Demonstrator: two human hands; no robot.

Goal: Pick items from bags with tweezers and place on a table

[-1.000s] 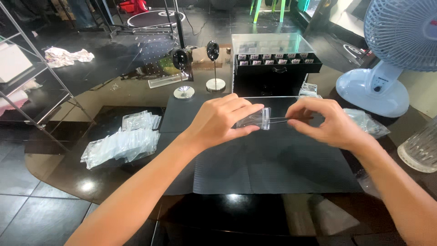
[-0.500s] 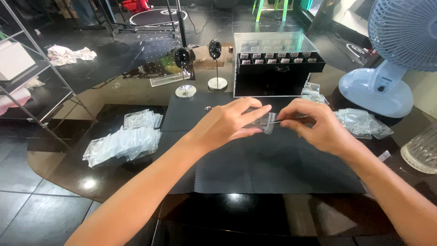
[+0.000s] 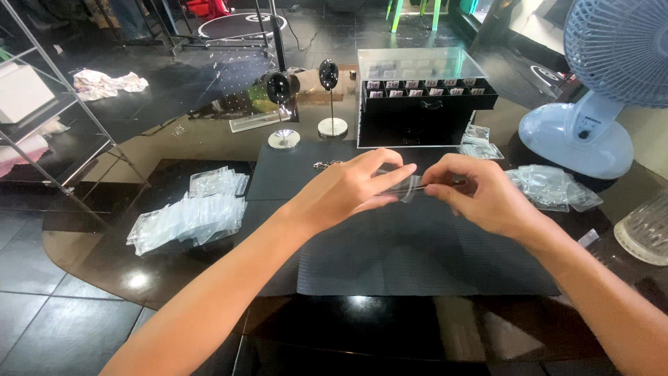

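Clearly, a small clear plastic bag (image 3: pixel 410 186) is held between both hands above a dark ribbed mat (image 3: pixel 417 257) that is spread on the glossy black table (image 3: pixel 90 257). The left hand (image 3: pixel 348 191) is closed around the left end of the bag, with its thumb and forefinger pinched together on it. The right hand (image 3: pixel 480 195) is curled as well, and its fingertips are pressed on the right end of the bag, so both hands are shut on the same thing and almost touching each other. On the left part of the table, a pile of similar clear bags (image 3: pixel 188 216) is laid, well apart from the hands. Another heap of clear bags (image 3: pixel 553 186) is seen on the right, near the base of a white fan (image 3: pixel 591 104). Behind the hands, a black box with a clear lid (image 3: pixel 424 97) is placed, and beside it two small round stands (image 3: pixel 306 104) are set upright. A ribbed glass (image 3: pixel 647 230) is partly visible at the right edge.
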